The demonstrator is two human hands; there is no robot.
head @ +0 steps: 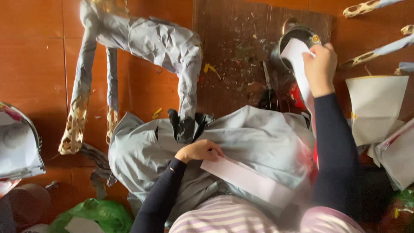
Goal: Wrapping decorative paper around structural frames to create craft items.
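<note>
My left hand (199,150) rests on a strip of white paper (246,177) that lies across grey paper (258,138) in my lap. My right hand (319,64) reaches out and holds a long white paper strip (297,58) over a round metal pot (297,36) on a dark cardboard mat (233,51). In front of me stands a bamboo-frame animal figure (146,43) covered in crumpled grey paper, with one leg ending in black paper (185,125) by my left hand.
Black-handled scissors (269,92) lie on the mat beside the pot. White sheets (377,108) are stacked at right, bare bamboo frame pieces (366,8) at top right. A green plastic bag (95,213) sits at bottom left on the wooden floor (34,56).
</note>
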